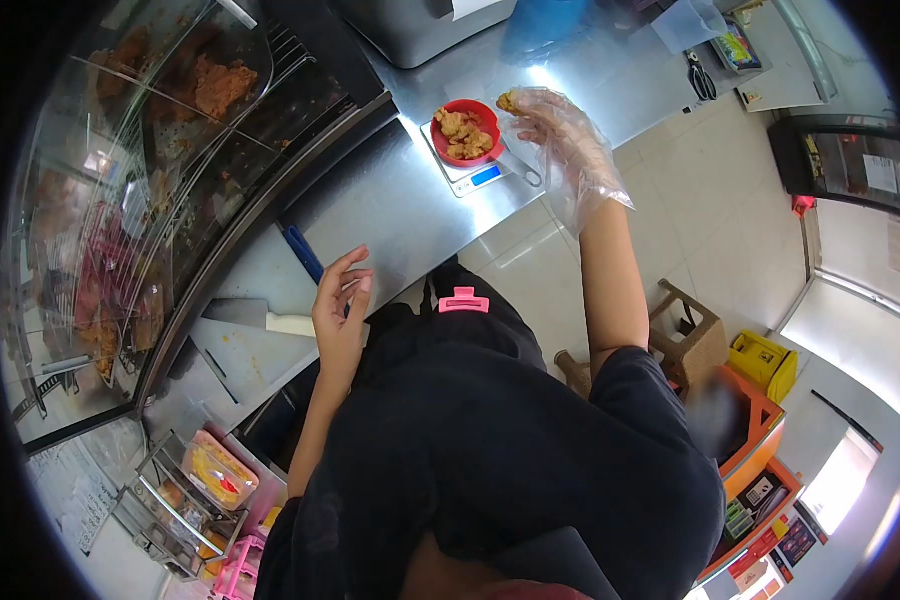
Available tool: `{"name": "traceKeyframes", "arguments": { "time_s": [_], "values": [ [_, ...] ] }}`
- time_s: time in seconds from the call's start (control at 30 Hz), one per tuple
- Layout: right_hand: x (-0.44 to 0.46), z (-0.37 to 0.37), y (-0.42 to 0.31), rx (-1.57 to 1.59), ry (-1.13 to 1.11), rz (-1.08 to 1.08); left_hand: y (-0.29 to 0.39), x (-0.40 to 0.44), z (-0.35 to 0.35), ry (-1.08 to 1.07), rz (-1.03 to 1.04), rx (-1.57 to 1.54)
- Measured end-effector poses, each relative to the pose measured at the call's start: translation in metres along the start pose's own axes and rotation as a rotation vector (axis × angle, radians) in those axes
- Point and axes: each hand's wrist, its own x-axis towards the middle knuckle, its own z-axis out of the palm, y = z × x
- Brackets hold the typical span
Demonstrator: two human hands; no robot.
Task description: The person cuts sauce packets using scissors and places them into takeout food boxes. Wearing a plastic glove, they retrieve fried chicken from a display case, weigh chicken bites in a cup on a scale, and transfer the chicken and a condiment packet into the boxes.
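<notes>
My right hand (558,135), in a clear plastic glove, is closed around a piece of fried chicken (507,102) just right of a red bowl. Several fried chicken pieces (465,135) lie in the red bowl (494,124), which sits on a white digital scale (465,182) with a lit blue display. From the bowl's side a pale handle (520,169) with a looped end sticks out. Bare and empty, my left hand (340,310) hovers near the counter's front edge, its fingers loosely bent and apart.
Left of the steel counter (410,215) stands a glass display case (170,170) with fried food. A cleaver (260,318) and a cutting board (240,360) lie beside my left hand. Scissors (700,78) rest at the far right. Behind my right arm is a brown stool (688,335).
</notes>
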Motion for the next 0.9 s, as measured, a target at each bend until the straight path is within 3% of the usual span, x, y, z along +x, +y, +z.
{"name": "traceKeyframes", "arguments": {
  "time_s": [0.2, 0.4, 0.5, 0.6, 0.7, 0.9],
  "values": [
    [0.008, 0.003, 0.008, -0.251, -0.141, -0.106, 0.0, 0.0, 0.001, -0.006, -0.01, 0.014],
    [0.014, 0.013, 0.017, -0.454, -0.08, -0.213, 0.002, -0.001, 0.003, 0.001, -0.015, 0.022],
    [0.007, 0.023, 0.005, -0.897, -0.051, -0.285, 0.002, -0.001, 0.002, 0.005, -0.014, 0.028],
    [0.011, 0.011, 0.009, -0.985, -0.102, -0.397, 0.003, -0.002, 0.002, 0.0, -0.029, 0.032],
    [0.009, -0.019, -0.005, -0.961, 0.189, -0.387, 0.001, 0.0, -0.001, 0.001, -0.013, 0.037],
    [-0.031, -0.061, -0.025, -0.694, 0.279, -0.196, -0.001, 0.007, 0.0, -0.012, -0.031, 0.065]
  ]
}}
